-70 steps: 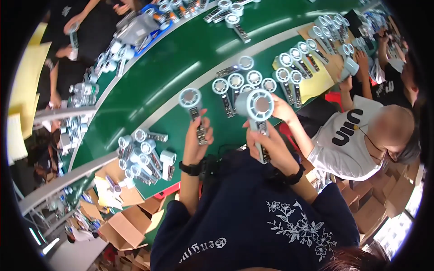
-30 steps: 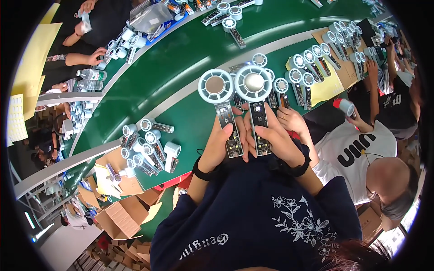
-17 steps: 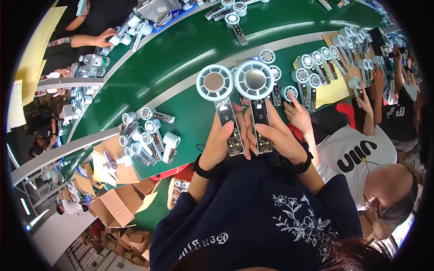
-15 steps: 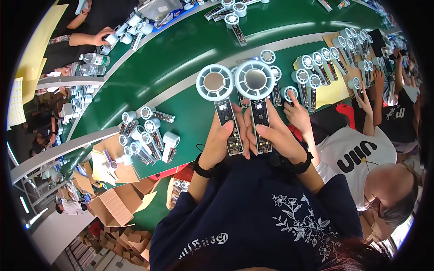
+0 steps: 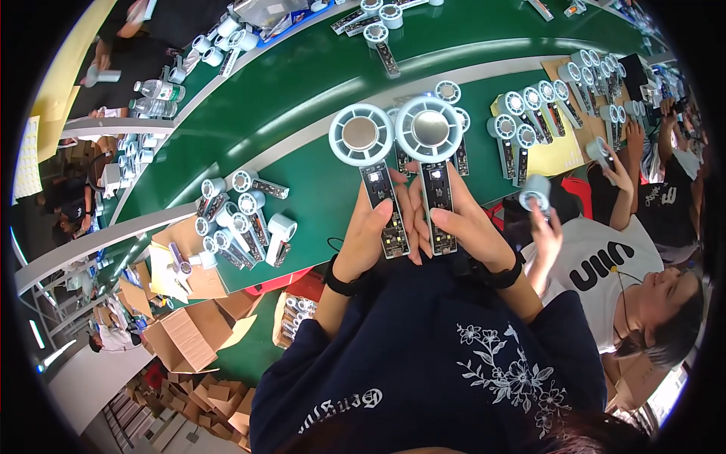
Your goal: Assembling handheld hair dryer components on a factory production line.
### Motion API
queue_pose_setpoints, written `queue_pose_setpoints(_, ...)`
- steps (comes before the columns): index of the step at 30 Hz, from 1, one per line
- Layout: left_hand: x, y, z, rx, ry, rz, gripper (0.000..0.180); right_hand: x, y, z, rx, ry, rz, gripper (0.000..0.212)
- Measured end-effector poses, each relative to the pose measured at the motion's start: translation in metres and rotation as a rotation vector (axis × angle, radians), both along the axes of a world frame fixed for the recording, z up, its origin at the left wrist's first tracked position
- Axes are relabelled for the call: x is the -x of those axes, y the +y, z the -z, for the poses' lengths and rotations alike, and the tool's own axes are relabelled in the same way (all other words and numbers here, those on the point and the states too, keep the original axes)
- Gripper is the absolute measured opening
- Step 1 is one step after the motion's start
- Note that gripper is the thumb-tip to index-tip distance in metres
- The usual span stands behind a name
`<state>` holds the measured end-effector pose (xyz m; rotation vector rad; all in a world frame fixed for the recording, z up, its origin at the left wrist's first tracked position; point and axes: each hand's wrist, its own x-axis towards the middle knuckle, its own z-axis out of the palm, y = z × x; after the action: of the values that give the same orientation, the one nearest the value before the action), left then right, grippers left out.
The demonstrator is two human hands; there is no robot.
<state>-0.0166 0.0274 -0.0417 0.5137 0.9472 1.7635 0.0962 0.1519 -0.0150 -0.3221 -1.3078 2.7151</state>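
Two handheld fans with pale blue round heads and exposed circuit boards in their handles stand side by side in front of me. My left hand grips the left handheld fan by its handle, thumb over the board. Around the handle of the right handheld fan my right hand is closed, its thumb also on the board. A small white light shows near the top of each board. Both heads face me. More fans lie on the table just behind, partly hidden by the held ones.
Several fans lie in a pile on the green table to the left. More fans stand in rows on yellow paper at the right. A co-worker sits close on my right. Cardboard boxes are at the lower left.
My hands and the two fans stay nearly still. The co-worker at right has lifted a fan off the table and drawn it back. A hand at the upper left has moved away from the fans there.
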Motion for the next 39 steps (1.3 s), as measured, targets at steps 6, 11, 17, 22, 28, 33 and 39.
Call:
queue_pose_setpoints(6,-0.0037,0.0029,-0.0069,0.011,-0.028,0.001,0.046,-0.0015,0.0006,0.001,-0.044,-0.001,0.028,0.066)
queue_pose_setpoints(11,-0.0032,0.0048,-0.0052,0.008,-0.02,-0.005,0.049,-0.0014,0.0016,0.0008,-0.014,0.008,0.02,0.063)
queue_pose_setpoints(17,-0.0032,0.0087,-0.0066,-0.012,-0.012,-0.002,0.053,-0.0016,0.0048,0.0039,0.019,0.021,0.024,0.06)
queue_pose_setpoints(22,-0.002,0.0099,-0.0061,-0.001,0.001,-0.004,0.054,-0.0017,0.0071,0.0084,0.008,-0.003,0.023,0.058)
queue_pose_setpoints(28,-0.0024,0.0096,-0.0035,0.002,0.017,-0.026,0.053,0.0,0.0096,0.0035,-0.013,0.015,0.005,0.056)
queue_pose_setpoints(33,-0.0038,0.0085,-0.0038,0.005,0.03,-0.033,0.051,0.0008,0.0093,0.0027,-0.022,0.024,-0.011,0.056)
queue_pose_setpoints(39,-0.0081,0.0068,-0.0026,0.035,0.032,-0.078,0.049,0.0014,0.0098,0.0009,0.08,0.006,-0.031,0.055)
